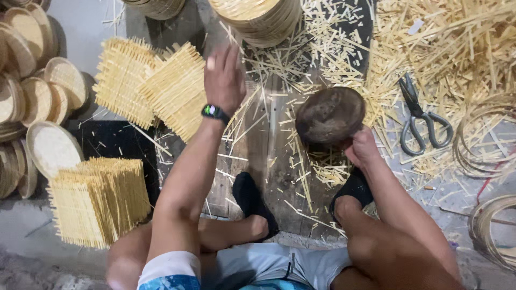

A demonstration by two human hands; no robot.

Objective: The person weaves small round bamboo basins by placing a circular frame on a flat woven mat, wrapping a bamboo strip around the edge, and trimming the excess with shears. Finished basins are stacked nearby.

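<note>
Hands work over a wooden board (269,134) littered with bamboo slivers. Left hand (223,78) reaches forward with fingers spread and holding nothing, just beside a stack of square woven bamboo mats (172,88); a dark watch (215,113) sits on its wrist. Right hand (363,147) grips the lower edge of a round dark wooden block (329,117) standing on the board. Scissors (422,115) lie near, to the right, among bamboo offcuts. Another mat stack (99,198) sits lower left, round woven trays (32,96) beyond it
</note>
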